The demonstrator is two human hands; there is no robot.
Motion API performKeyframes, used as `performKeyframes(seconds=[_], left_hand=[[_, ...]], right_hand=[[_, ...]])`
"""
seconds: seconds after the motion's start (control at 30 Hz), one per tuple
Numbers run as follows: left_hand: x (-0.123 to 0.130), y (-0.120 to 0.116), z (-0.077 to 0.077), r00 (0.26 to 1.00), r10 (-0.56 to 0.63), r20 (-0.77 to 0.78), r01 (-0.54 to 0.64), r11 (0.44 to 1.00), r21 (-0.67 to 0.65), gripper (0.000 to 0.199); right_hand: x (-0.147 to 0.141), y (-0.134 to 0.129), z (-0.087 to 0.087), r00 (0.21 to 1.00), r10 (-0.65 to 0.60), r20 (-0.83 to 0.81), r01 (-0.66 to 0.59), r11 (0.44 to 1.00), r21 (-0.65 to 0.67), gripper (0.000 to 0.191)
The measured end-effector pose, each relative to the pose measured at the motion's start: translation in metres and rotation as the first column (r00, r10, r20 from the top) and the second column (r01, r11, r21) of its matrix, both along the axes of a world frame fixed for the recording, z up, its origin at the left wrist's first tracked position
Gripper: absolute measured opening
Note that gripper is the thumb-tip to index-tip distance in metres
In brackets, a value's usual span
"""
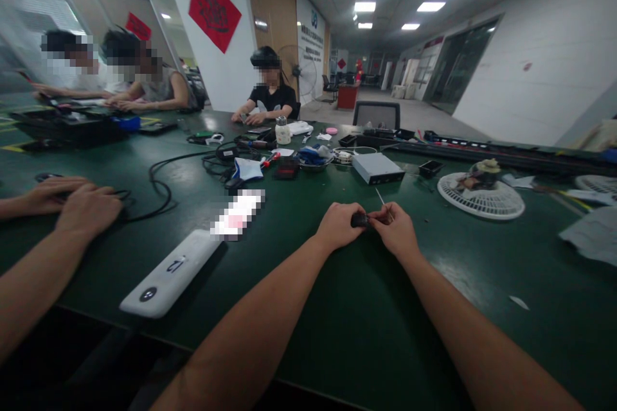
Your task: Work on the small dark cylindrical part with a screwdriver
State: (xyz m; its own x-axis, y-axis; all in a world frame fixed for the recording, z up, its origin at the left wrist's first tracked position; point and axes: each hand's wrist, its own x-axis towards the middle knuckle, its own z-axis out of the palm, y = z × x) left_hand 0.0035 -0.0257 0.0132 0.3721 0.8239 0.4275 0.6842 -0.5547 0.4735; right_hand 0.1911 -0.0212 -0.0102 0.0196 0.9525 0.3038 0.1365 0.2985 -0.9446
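My left hand and my right hand meet above the green work table, close together. Between them they pinch a small black part, which the fingers partly hide. A thin metal pin or probe rises from my right fingers, and I cannot tell its exact kind. Nothing else touches either hand. A long white device marked with a number lies well to the left of my left hand.
A co-worker's hands rest on a black cable at the left. A silver box and a white fan guard lie ahead. Tools, cables and small containers crowd the far table, where more people sit.
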Motion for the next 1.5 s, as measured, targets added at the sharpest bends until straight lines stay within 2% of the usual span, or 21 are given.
performKeyframes(seconds=[0.2,0.43,0.63,0.83,0.97,1.03,1.13,1.27,1.37,1.5], left_hand=[[-0.001,-0.001,0.001,1.0,-0.011,0.018,0.011,1.0,-0.004,0.03],[0.0,-0.003,0.004,0.998,-0.035,-0.052,0.035,0.999,-0.013,0.029],[0.0,-0.003,0.003,0.998,-0.043,-0.037,0.042,0.999,-0.021,0.031],[0.001,-0.002,0.002,0.999,-0.04,-0.025,0.04,0.999,-0.012,0.029],[0.003,-0.004,0.005,1.0,0.024,0.018,-0.024,1.0,0.006,0.024],[0.005,-0.006,0.006,0.997,0.077,0.032,-0.078,0.997,0.02,0.022],[0.004,-0.007,0.008,0.985,0.17,0.036,-0.171,0.985,0.019,0.022],[0.001,-0.007,0.009,0.963,0.265,0.044,-0.264,0.964,-0.008,0.023],[0.0,-0.007,0.009,0.96,0.276,0.047,-0.275,0.961,-0.024,0.022],[0.001,-0.007,0.008,0.964,0.26,0.046,-0.26,0.966,-0.021,0.021]], right_hand=[[0.001,0.001,0.0,1.0,-0.011,-0.013,0.011,1.0,-0.005,0.041],[0.0,-0.001,0.003,0.993,-0.027,0.111,0.026,1.0,0.005,0.046],[0.001,-0.001,0.001,0.995,-0.02,0.093,0.02,1.0,0.005,0.041],[0.001,-0.002,0.001,0.989,-0.043,0.143,0.04,0.999,0.023,0.035],[0.0,-0.003,0.003,0.975,-0.11,0.192,0.098,0.993,0.07,0.029],[0.0,-0.005,0.005,0.981,-0.126,0.147,0.115,0.99,0.08,0.03],[-0.002,-0.007,0.011,0.992,-0.121,-0.026,0.122,0.99,0.063,0.04],[-0.002,-0.006,0.014,0.959,-0.161,-0.234,0.179,0.982,0.057,0.054],[0.0,-0.002,0.012,0.924,-0.18,-0.337,0.19,0.982,-0.003,0.06],[0.001,0.002,0.009,0.894,-0.18,-0.411,0.167,0.984,-0.066,0.06]])
